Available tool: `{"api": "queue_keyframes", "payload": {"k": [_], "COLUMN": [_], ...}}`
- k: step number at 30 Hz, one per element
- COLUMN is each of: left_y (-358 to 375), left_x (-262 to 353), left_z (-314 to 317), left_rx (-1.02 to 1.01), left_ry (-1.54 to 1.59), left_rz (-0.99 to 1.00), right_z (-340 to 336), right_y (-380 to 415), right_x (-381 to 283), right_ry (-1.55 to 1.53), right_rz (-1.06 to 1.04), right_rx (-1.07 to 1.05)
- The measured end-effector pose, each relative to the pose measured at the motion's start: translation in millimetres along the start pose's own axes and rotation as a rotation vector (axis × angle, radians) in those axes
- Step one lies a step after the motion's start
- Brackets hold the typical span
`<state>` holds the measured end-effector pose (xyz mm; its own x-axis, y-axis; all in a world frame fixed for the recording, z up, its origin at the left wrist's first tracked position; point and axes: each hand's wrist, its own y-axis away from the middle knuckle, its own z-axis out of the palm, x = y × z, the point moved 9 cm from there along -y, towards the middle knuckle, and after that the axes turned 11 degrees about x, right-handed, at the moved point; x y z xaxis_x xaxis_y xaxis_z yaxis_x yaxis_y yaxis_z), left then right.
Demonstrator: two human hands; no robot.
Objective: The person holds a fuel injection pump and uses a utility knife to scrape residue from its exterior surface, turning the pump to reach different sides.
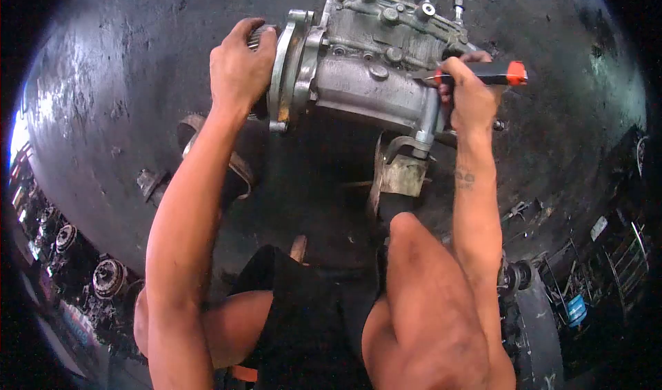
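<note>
A grey metal pump-like assembly (pixel 372 86) lies at the upper middle, with a round flange (pixel 293 66) at its left end. My left hand (pixel 241 62) is closed around a toothed gear (pixel 259 40) beside the flange. At the assembly's right side, my right hand (pixel 474 90) is wrapped round a screwdriver-like tool with a black and orange handle (pixel 493 73). The tool's thin metal tip points left, over the housing. A bent metal pipe (pixel 429 114) runs down next to my right fingers.
A metal bracket or stand (pixel 401 173) is below the assembly. Curved metal parts (pixel 238 173) lie on the dark floor behind my left forearm. Round machine parts (pixel 109 277) are at lower left; a blue object (pixel 576 310) and metal frames are at lower right.
</note>
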<state>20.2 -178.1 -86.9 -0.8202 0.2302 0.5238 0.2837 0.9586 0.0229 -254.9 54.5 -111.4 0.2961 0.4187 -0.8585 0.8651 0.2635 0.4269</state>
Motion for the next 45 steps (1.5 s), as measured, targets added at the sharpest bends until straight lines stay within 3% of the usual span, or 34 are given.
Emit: {"api": "queue_keyframes", "payload": {"k": [35,39,45], "left_y": [-3,-1,-3], "left_x": [4,1,2], "left_z": [0,1,1], "left_rx": [0.004,-0.029,-0.017], "left_ry": [-0.016,0.028,0.001], "left_rz": [0.005,-0.048,-0.04], "right_z": [8,-7,1], "right_y": [4,0,-1], "right_x": [-9,-5,-13], "right_ry": [0.103,0.094,0.074], "right_rz": [-0.036,0.041,-0.037], "right_rx": [0.004,0.021,0.024]}}
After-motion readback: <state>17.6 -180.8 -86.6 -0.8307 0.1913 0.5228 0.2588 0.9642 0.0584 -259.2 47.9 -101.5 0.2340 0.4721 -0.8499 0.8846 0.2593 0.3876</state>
